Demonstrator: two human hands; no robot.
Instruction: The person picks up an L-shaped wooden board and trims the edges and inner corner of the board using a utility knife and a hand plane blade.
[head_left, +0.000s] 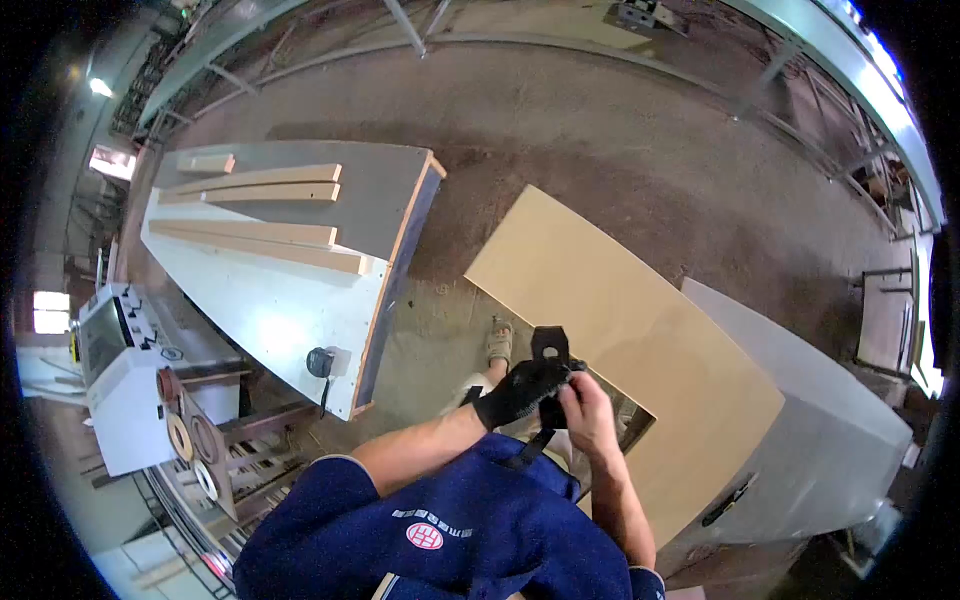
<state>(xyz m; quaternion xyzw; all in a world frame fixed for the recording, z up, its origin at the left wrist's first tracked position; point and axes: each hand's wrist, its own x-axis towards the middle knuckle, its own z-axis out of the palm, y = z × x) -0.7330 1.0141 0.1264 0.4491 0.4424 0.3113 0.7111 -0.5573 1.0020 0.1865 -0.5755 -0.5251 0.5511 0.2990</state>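
Note:
My left hand [522, 390] wears a black glove, and its fingers are closed around a black item [550, 345] with a light round spot, in front of my body. Bare, my right hand [588, 408] meets the gloved one at the fingertips, with thumb and fingers pressed together on dark material. That material may be a second glove, but its shape is unclear. A black strap [533, 448] hangs below the hands. Both hands are above the near edge of a tan board [620, 290].
On the left, a white and grey panel table [270, 300] bears wooden strips [260, 235] and a black tape measure [320, 362]. A grey sheet [830, 450] lies right of the tan board, with a black tool [730, 500]. Edging rolls [180, 437] and a white machine [125, 400] stand at left.

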